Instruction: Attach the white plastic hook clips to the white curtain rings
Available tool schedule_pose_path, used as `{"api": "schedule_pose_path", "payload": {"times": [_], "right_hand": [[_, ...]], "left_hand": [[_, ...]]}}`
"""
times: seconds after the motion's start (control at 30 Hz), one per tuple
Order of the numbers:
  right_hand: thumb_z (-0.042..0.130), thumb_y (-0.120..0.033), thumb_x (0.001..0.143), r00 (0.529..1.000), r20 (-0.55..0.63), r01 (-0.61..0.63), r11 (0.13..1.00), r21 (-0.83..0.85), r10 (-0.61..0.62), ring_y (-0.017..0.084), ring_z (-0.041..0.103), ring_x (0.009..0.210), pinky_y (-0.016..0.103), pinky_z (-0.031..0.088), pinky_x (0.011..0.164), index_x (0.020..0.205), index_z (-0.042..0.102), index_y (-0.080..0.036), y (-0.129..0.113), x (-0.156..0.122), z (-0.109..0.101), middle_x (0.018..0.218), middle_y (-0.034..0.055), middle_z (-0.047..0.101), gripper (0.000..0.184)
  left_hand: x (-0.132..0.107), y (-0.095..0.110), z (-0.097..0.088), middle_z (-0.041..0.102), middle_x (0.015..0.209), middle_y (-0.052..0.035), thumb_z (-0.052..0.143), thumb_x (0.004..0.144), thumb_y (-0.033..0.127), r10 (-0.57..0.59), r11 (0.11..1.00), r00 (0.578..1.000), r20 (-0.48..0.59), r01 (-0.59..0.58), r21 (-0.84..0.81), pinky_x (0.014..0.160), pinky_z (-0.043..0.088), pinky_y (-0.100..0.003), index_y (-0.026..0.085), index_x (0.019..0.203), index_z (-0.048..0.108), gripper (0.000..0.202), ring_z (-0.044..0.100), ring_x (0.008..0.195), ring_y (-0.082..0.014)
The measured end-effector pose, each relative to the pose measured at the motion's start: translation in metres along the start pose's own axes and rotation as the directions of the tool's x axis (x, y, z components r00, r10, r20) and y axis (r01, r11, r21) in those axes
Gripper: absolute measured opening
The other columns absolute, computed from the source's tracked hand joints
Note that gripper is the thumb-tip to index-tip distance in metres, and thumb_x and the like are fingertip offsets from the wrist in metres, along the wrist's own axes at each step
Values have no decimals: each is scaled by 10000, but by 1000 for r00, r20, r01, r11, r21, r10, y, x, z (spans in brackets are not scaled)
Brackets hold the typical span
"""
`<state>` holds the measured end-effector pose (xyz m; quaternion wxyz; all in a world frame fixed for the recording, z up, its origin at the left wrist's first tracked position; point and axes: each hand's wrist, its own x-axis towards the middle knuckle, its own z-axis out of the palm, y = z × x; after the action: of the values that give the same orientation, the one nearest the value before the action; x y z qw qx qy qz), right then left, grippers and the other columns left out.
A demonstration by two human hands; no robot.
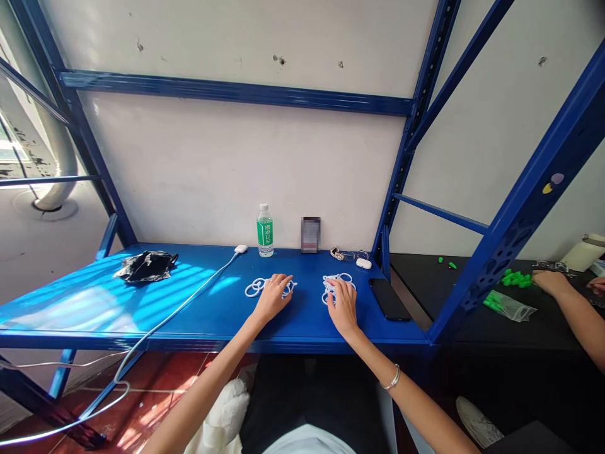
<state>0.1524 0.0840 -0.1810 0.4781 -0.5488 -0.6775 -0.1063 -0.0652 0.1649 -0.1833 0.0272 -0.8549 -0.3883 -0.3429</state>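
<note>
Two small groups of white rings lie on the blue tabletop, one under each hand. My left hand (274, 297) rests palm down over the left group of white rings (255, 288), its fingers stretched out and apart. Some rings show on both sides of it. My right hand (343, 305) lies over the right group of white rings (344, 277), fingers spread, with a bracelet on the wrist. Rings stick out past its fingertips and beside its thumb. What lies directly under either palm is hidden.
Behind my hands stand a water bottle (265, 233) and a small dark-framed card (311, 235). To the right are a phone (389, 299), glasses (355, 256) and a white case (363, 263). A white cable (189, 297) and black plastic bag (147, 267) lie left. Another person's arm (570, 306) reaches across the neighbouring table.
</note>
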Motion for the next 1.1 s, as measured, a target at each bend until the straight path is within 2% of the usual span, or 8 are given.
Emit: {"api": "schedule_pose_path", "payload": {"times": [0.1, 0.2, 0.43, 0.57, 0.7, 0.83, 0.97, 1.1], "right_hand": [[386, -124, 870, 1000, -7, -6, 997, -82, 6, 296, 479, 1061, 511, 349, 940, 1113, 554, -202, 12, 0, 4, 1079, 106, 602, 305], [369, -116, 876, 1000, -13, -6, 994, -113, 5, 300, 482, 1048, 527, 325, 950, 1077, 565, -206, 18, 0, 5, 1022, 115, 611, 295], [359, -158, 927, 1000, -19, -1, 993, -115, -1, 295, 503, 1005, 516, 306, 934, 1025, 583, -225, 16, 1, 1, 984, 100, 640, 253], [365, -192, 947, 997, -76, -11, 996, -86, 4, 288, 493, 1015, 490, 315, 925, 1013, 592, -228, 12, 2, -2, 994, 84, 646, 239], [369, -233, 966, 996, -91, 0, 1000, 2, 0, 265, 501, 1024, 440, 359, 910, 1043, 606, -223, 6, 4, -5, 1017, 81, 637, 249], [376, -249, 974, 998, -22, 56, 982, 178, -53, 234, 542, 999, 389, 424, 881, 1131, 601, -238, -2, 5, -7, 1038, 81, 618, 274], [367, -247, 979, 991, 67, 82, 932, 353, -113, 209, 566, 980, 346, 478, 852, 1221, 572, -270, -8, 4, -9, 1037, 80, 583, 318], [403, -291, 972, 980, 159, 36, 888, 458, -122, 199, 584, 925, 328, 525, 785, 1229, 573, -279, -11, 1, -7, 1014, 77, 583, 309]], "left_hand": [[-2, -9, 5, 590, 1125, -155, 484, 858, 212, -21, 994, 1000, -9, 22, 107, 857, 462, -457, 154, 1215, 559, 370, 519, 1077, -316], [-4, -9, 9, 587, 1130, -154, 480, 854, 201, -39, 988, 999, -36, 44, 148, 859, 451, -455, 168, 1183, 572, 344, 515, 1089, -319], [-4, -6, 9, 585, 1132, -156, 464, 839, 181, -42, 975, 999, -17, 45, 217, 855, 442, -447, 175, 1159, 572, 338, 497, 1100, -320], [-3, -2, 6, 572, 1146, -157, 472, 846, 193, -36, 987, 999, -37, 42, 157, 854, 443, -464, 179, 1141, 582, 315, 488, 1115, -332], [-2, 7, 2, 563, 1163, -135, 455, 880, 214, 11, 998, 1000, -23, -10, 70, 888, 434, -468, 198, 1176, 568, 316, 478, 1136, -316], [-1, 20, -3, 550, 1195, -109, 467, 910, 284, 80, 992, 997, 2, -79, -101, 941, 431, -439, 220, 1227, 537, 331, 480, 1150, -280], [-2, 36, -3, 540, 1239, -97, 502, 908, 342, 97, 964, 995, 28, -87, -251, 983, 419, -420, 239, 1294, 484, 399, 482, 1167, -256], [-8, 52, 4, 499, 1323, -109, 536, 891, 390, 131, 928, 990, 59, -101, -360, 1013, 404, -422, 247, 1371, 399, 519, 458, 1220, -261]]}}
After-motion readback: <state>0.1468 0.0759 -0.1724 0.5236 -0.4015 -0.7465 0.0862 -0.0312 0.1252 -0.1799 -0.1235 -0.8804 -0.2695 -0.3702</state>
